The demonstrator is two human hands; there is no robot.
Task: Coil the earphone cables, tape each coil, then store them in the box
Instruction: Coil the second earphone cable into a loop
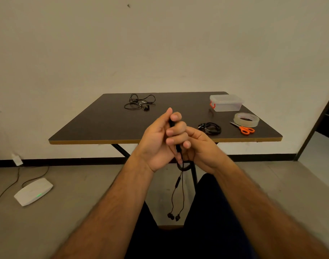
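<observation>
Both hands meet in front of the table's near edge. My left hand [157,141] and my right hand [197,146] are closed around a black earphone cable [178,186], partly wound between the fingers; its two earbuds [173,216] dangle below over my lap. A loose black earphone [139,102] lies tangled at the back left of the dark table [96,126]. A coiled black earphone [210,128] rests at the right front. The clear lidded box [226,103] with a red latch stands at the back right, shut. A clear tape roll [246,119] and orange-handled scissors [244,128] lie beside it.
The table stands against a plain wall. A white device [33,191] with a green light and its cord lies on the floor at left. A dark doorway [326,118] is at the right.
</observation>
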